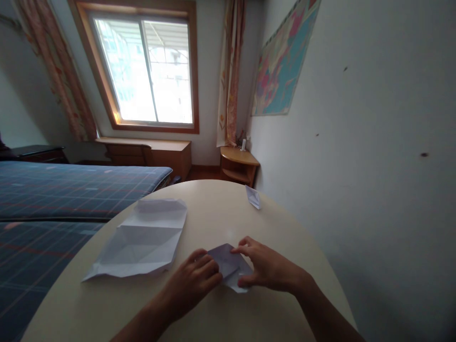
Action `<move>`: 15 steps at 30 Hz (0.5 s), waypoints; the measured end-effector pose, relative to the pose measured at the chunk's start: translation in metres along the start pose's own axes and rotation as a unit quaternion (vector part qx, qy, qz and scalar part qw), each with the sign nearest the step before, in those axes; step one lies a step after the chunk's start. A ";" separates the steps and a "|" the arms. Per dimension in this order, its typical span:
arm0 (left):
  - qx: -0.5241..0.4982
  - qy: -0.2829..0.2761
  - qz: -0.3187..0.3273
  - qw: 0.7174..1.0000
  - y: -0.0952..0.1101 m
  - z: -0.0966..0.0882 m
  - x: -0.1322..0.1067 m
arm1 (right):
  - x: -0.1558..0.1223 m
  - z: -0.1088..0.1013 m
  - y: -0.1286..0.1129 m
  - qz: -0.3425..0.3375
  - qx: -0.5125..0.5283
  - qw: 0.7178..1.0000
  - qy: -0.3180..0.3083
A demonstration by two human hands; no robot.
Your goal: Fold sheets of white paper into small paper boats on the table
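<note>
A small folded piece of white paper (227, 262) lies on the round cream table (213, 213) near its front. My left hand (192, 282) presses its curled fingers down on the paper's left side. My right hand (265, 268) pinches the paper's right side, thumb under an edge and fingers on top. Both hands touch the same piece. Part of the paper is hidden under my fingers.
A larger creased white sheet (142, 242) lies on the table to the left. A small folded paper shape (253, 196) sits at the far right edge by the wall. A bed with a blue plaid cover (64, 190) stands left of the table.
</note>
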State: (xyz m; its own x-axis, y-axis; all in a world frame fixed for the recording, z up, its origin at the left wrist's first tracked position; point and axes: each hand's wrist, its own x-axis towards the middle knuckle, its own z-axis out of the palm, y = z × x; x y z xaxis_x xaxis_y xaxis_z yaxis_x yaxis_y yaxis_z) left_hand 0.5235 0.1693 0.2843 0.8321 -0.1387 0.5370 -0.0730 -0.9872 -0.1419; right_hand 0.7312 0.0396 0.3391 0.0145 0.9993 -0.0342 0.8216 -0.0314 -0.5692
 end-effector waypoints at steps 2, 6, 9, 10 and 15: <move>0.007 0.005 -0.004 1.000 0.002 0.000 0.000 | -0.003 -0.001 -0.002 0.016 -0.003 1.000 -0.018; 0.011 0.023 -0.020 0.999 0.002 0.000 0.001 | -0.002 -0.002 -0.006 0.038 -0.035 0.999 -0.005; 0.016 0.029 -0.034 0.999 0.000 0.000 0.001 | 0.002 -0.003 -0.006 0.050 -0.067 0.996 0.013; 0.016 0.027 -0.039 0.999 -0.001 0.001 0.000 | 0.003 -0.004 -0.005 0.046 -0.071 0.996 0.019; 0.014 0.021 -0.054 0.998 -0.005 0.004 -0.001 | 0.003 -0.004 0.000 0.031 -0.054 0.997 0.038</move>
State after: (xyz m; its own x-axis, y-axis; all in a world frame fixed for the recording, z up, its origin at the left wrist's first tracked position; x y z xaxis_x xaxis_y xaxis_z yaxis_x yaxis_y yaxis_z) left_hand 0.5253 0.1744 0.2807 0.8100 -0.0348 0.5854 0.0320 -0.9941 -0.1035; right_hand 0.7336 0.0426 0.3428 0.1065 0.9943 -0.0025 0.8744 -0.0948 -0.4759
